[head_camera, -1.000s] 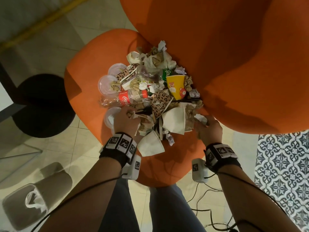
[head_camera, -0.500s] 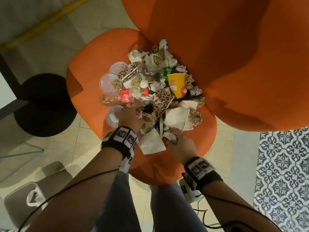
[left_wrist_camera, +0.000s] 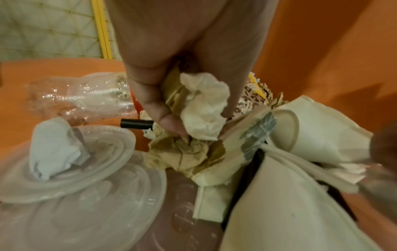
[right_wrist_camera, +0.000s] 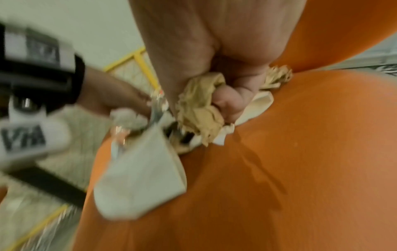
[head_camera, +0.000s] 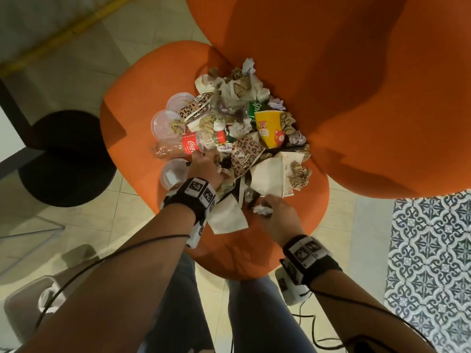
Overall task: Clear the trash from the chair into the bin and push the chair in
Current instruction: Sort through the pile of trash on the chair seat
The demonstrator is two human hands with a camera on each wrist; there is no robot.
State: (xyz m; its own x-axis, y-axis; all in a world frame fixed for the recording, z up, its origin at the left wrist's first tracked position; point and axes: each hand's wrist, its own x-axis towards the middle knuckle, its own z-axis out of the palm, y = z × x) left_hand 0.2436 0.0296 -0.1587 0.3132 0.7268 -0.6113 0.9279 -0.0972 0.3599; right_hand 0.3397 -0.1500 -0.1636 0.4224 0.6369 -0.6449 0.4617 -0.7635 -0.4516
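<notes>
- On the orange chair (head_camera: 127, 118) seat the trash pile (head_camera: 237, 128) lies heaped against the backrest: a clear cola bottle (head_camera: 188, 146), a yellow cup (head_camera: 269, 128), flattened paper cups and crumpled napkins.
- Left hand (head_camera: 204, 166) has pushed deeper into the pile's near-left side than half a second ago, now just beside the bottle; in the left wrist view its thumb and fingers (left_wrist_camera: 159, 108) are curled round a white crumpled napkin (left_wrist_camera: 204, 105) with brown paper behind it.
- Right hand (head_camera: 277, 215) has shifted a little toward the seat's front edge. A white tissue ball (head_camera: 262, 210) lies at its fingertips in the head view; in the blurred right wrist view the fingers (right_wrist_camera: 229, 101) clench a wad of brown paper (right_wrist_camera: 199, 112).
- Bin (head_camera: 33, 309), lined with a white bag, stands on the tiled floor at lower left, well apart from the chair.
- Pile otherwise looks unchanged.
</notes>
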